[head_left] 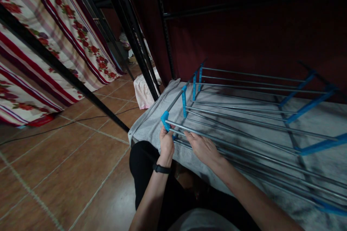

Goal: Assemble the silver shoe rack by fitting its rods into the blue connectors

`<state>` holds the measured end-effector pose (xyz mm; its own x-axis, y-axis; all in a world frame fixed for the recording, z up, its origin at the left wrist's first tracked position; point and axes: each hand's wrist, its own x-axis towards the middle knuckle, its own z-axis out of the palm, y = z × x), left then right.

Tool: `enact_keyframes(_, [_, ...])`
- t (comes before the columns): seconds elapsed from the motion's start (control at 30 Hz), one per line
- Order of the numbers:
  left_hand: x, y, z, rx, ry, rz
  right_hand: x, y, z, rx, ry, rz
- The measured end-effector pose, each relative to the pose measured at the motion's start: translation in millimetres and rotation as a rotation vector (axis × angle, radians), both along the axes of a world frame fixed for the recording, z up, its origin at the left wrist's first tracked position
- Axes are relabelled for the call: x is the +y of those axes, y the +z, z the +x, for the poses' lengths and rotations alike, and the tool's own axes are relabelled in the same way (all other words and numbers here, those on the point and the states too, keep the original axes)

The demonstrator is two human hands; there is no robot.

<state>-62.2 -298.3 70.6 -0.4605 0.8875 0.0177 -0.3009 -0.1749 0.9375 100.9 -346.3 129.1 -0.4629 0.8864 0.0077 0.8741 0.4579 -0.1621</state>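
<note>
A clothes drying rack (206,132) with grey metal rods and blue plastic joints lies across a grey cloth-covered surface. My left hand (166,143) is closed at its near left corner, just below a blue corner joint (165,118); a dark band circles that wrist. To the right, my right hand (203,147) is closed around the front rods, with its fingertips partly hidden behind them. Blue slotted brackets (184,101) stand along the rack's left side. More blue arms (311,112) join the rods at the right.
Black metal posts (135,43) frame the grey-covered surface (151,115). A slanting black bar (65,70) crosses on the left. Beyond it hangs a floral striped curtain (73,32). A thin cable (81,120) runs over the brown tiled floor (73,158). A dark red wall (244,39) stands behind.
</note>
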Motion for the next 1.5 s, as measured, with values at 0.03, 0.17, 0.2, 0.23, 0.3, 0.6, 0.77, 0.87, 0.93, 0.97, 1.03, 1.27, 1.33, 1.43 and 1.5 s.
enact_keyframes(0.03, [1,1.1,0,-0.032,-0.009,-0.001,1,0,0,0.009,-0.007,-0.012])
enact_keyframes(0.17, [4,4.1,-2,-0.078,-0.023,-0.007,1,0,-2,0.042,-0.042,-0.051])
enact_keyframes(0.2, [3,4.2,-3,-0.077,-0.032,-0.004,1,0,-3,0.039,-0.049,-0.055])
enact_keyframes(0.23, [3,4.1,-5,-0.079,-0.049,0.002,0,1,-3,0.032,-0.053,-0.054])
enact_keyframes(0.3, [0,3.3,-9,-0.087,-0.094,0.018,-1,2,-4,0.009,-0.055,-0.037])
enact_keyframes(0.6, [-12,-3.9,-17,-0.068,-0.238,0.089,14,7,-35,0.059,0.035,0.049])
enact_keyframes(0.77, [-11,-7.7,-18,-0.080,-0.291,0.091,27,4,-54,0.087,0.070,0.045])
enact_keyframes(0.87, [-11,-9.1,-17,-0.074,-0.274,0.113,27,7,-55,0.087,0.054,0.021])
enact_keyframes(0.93, [-11,-10.0,-16,-0.072,-0.272,0.124,26,9,-53,0.087,0.046,-0.003])
enact_keyframes(0.97, [-11,-10.3,-16,-0.071,-0.272,0.125,26,10,-52,0.090,0.044,-0.016])
enact_keyframes(1.03, [-12,-11.1,-16,-0.064,-0.268,0.119,26,10,-51,0.101,0.045,-0.036])
enact_keyframes(1.27, [-10,-18.0,-14,-0.011,-0.213,0.099,28,8,-50,0.104,0.068,-0.017])
enact_keyframes(1.33, [-10,-21.2,-14,0.013,-0.204,0.092,28,6,-50,0.097,0.076,0.004])
enact_keyframes(1.43, [-10,-25.9,-14,0.064,-0.195,0.079,29,3,-50,0.086,0.107,0.047])
enact_keyframes(1.5, [-11,-29.0,-14,0.104,-0.180,0.071,29,1,-50,0.079,0.122,0.063])
